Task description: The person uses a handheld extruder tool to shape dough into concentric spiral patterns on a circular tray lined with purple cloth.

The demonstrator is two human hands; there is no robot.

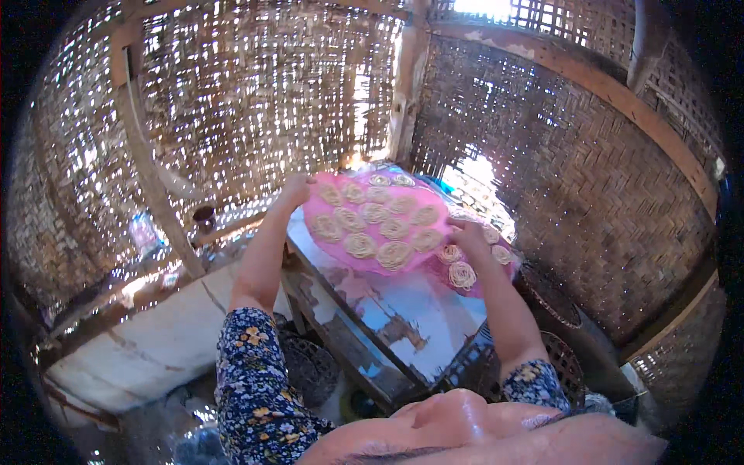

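A flat pink tray (364,215), rounded and tilted toward me, bears several pale coils of thin strands (395,256). My left hand (297,191) grips its left edge, with the fingers partly hidden behind the rim. At the right edge, my right hand (470,235) is closed on the same tray. Beneath and beyond it, to the right, lies another pink piece with similar coils (462,274). More pale coils (380,180) show past the tray's far edge.
Under the tray stands a table with a worn white-blue top (457,325). Woven baskets (554,298) stand on the right, and a dark one (306,364) sits low on the left. Woven bamboo walls (256,101) meet at a wooden post (406,93); a pale low wall (147,341) runs left.
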